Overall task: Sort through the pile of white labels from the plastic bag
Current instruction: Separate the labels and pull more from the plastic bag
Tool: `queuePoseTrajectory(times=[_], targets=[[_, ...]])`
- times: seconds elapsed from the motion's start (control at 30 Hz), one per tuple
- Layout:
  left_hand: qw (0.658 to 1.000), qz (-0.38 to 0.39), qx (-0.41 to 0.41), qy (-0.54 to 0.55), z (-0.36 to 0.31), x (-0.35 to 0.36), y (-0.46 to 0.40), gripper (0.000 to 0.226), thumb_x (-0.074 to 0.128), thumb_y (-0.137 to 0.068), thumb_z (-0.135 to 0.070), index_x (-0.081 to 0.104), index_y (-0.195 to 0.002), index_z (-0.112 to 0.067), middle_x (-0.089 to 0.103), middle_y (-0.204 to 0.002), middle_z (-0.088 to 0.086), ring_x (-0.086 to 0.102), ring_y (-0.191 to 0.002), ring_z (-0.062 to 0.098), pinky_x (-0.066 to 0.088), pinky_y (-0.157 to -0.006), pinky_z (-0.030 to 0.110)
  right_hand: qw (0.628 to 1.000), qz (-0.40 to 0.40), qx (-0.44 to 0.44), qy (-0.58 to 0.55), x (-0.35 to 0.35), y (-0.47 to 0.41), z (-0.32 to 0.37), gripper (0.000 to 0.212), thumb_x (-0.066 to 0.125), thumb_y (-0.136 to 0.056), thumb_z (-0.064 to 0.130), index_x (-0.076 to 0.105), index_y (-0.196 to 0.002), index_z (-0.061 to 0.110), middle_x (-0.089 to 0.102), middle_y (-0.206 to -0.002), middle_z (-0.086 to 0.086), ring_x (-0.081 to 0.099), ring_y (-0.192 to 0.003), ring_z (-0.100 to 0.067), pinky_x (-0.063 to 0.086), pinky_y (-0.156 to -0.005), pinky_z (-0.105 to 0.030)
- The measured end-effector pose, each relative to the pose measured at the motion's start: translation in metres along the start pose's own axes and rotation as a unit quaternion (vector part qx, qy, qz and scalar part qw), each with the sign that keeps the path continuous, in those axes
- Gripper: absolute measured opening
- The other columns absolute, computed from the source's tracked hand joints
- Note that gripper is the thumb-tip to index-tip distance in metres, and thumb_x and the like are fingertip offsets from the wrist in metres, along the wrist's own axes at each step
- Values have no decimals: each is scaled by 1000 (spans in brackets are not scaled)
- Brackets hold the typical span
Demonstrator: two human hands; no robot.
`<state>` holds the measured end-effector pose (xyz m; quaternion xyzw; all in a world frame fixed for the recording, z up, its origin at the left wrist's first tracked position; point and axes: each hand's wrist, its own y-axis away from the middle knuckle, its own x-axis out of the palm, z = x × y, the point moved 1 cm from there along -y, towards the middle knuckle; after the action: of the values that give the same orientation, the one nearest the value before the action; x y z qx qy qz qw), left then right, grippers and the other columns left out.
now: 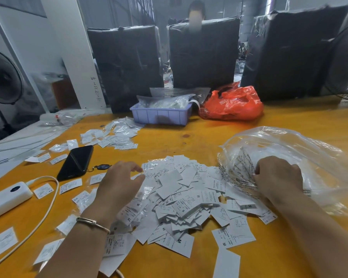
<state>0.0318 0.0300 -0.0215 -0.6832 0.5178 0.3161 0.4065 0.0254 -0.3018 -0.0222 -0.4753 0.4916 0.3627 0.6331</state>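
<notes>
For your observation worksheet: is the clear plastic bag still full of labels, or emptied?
Mostly emptied. The plastic bag lies slack and see-through under the right hand, while the labels sit heaped on the table beside it.

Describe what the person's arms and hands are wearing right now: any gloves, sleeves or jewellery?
Both hands are bare, with no gloves and no rings visible on either the left hand or the right hand. Both forearms are uncovered as far as the frame shows, so no sleeves appear. The only item worn is a thin metallic bangle around the left wrist.
</notes>
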Motion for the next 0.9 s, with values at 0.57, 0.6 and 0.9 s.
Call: queuePoseTrajectory(times=[0.57,0.6,0.9], targets=[[988,0,115,100,-20,16,13,6,66,-91,-25,68,-91,-30,62,-99,-18,56,-101,6,51,-90,38,999,-28,13,-19,-1,-4,-6,15,56,-85,12,68,-94,14,64,-99,-4,55,-96,-27,43,-87,-36],[988,0,116,101,-20,16,13,6,66,-91,-25,68,-91,-30,62,-99,-18,56,-101,6,51,-90,37,999,-40,10,-22,0,-5,-6,16,57,-85,14,68,-97,15,62,-101,-4,54,-99,-27,43,-87,-37],[987,7,122,104,-23,17,16,6,66,-92,-25,70,-93,-28,63,-99,-16,56,-101,6,51,-91,37,992,-104,-7,-65,9,-9,-8,20,56,-92,18,75,-86,21,66,-96,-3,52,-95,-29,36,-78,-38]])
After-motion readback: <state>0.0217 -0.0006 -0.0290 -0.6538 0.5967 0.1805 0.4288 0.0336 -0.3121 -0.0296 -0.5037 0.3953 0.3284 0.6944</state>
